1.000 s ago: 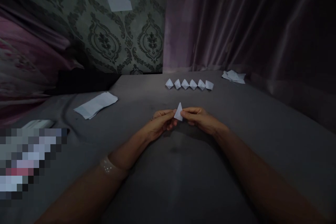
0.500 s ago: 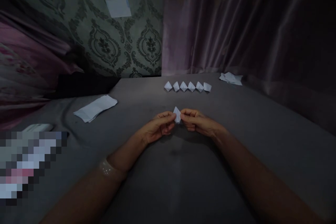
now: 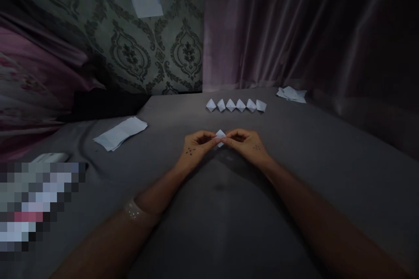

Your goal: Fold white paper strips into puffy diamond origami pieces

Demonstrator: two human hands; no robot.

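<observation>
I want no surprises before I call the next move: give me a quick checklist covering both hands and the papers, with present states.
1. Left hand pinching the small folded paper: ok.
2. Right hand gripping the same piece from the other side: ok.
3. Creases on that piece sharp and even: cannot tell; fingers cover part of it.
4. Row of six folded papers beyond the hands, untouched by them: ok.
5. Stack of white paper sheets apart from the left hand: ok.

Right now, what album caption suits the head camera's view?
Left hand and right hand pinch a folded white paper piece before a row of six folded white paper shapes.
</observation>
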